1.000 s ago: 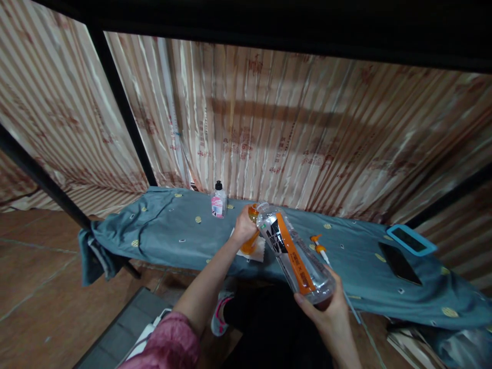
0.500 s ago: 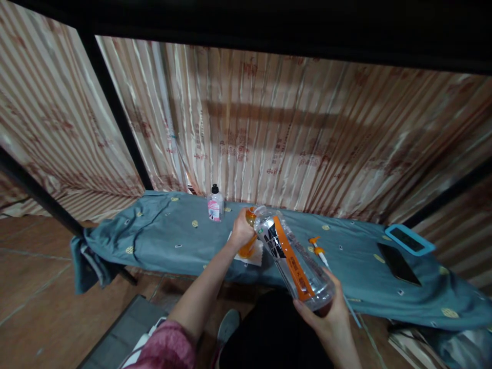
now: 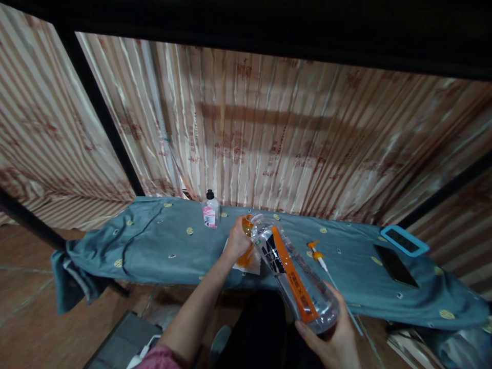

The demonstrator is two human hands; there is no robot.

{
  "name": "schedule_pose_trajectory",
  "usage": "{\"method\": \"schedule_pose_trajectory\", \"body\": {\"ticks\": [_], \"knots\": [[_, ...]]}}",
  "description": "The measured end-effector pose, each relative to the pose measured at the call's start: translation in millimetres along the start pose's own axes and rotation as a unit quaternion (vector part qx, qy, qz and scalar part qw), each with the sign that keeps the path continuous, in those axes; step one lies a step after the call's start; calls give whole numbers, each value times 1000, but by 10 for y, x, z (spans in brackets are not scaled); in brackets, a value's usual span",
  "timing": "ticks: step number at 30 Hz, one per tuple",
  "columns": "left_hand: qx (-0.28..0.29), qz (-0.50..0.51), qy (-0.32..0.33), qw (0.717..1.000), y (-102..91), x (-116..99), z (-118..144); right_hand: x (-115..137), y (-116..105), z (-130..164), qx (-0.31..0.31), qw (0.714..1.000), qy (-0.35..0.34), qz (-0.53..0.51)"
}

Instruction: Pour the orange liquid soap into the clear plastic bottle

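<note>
My right hand (image 3: 326, 328) grips the base of a large clear plastic bottle (image 3: 294, 277) with an orange and black label. The bottle is tilted, its neck pointing down and away to the left, meeting the top of an orange bottle (image 3: 248, 225). My left hand (image 3: 238, 238) is wrapped round that orange bottle, hiding much of it. Beneath it lies a white napkin (image 3: 251, 266) with an orange patch. To the right of the clear bottle rests a pump head (image 3: 315, 252), orange with a long pale tube.
A small clear bottle with a black cap (image 3: 210, 211) stands at the left on the teal cloth (image 3: 154, 241). A dark phone (image 3: 395, 265) and a blue-framed device (image 3: 405, 240) lie at the right. Black posts (image 3: 102, 118) and an overhead bar frame the space before a striped curtain (image 3: 246, 133).
The camera view has shifted slightly. Both hands keep their hold, and the clear bottle stays tilted against the orange one, with little other visible difference.
</note>
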State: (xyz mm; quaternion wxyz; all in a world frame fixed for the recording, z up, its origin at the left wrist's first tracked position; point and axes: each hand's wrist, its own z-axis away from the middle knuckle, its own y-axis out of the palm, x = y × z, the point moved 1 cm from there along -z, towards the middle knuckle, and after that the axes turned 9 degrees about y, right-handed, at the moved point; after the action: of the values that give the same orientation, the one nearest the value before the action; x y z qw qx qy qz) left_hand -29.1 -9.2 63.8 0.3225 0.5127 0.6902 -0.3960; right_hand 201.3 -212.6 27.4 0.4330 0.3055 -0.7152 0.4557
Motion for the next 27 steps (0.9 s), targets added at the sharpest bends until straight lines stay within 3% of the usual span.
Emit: {"method": "schedule_pose_trajectory", "body": {"ticks": [8,11,15,17,21,24,27], "knots": [[-1,16,-3,1000,-13,2,35,509,165,159,-58,995,72,-41],[-2,22,-10,1000,-6,1,37,369,107,126,-45,995,77,-42],[1,23,-5,1000,14,-4,27,28,-6,55,27,997,71,0],[2,20,-6,1000,20,-2,20,24,-5,69,25,997,74,-1],[1,16,-19,1000,18,9,20,352,121,172,-45,992,105,-62],[4,25,-16,1000,10,-1,30,553,207,217,-50,987,122,-97],[6,27,-17,999,4,-27,33,583,219,217,-48,983,131,-118]]}}
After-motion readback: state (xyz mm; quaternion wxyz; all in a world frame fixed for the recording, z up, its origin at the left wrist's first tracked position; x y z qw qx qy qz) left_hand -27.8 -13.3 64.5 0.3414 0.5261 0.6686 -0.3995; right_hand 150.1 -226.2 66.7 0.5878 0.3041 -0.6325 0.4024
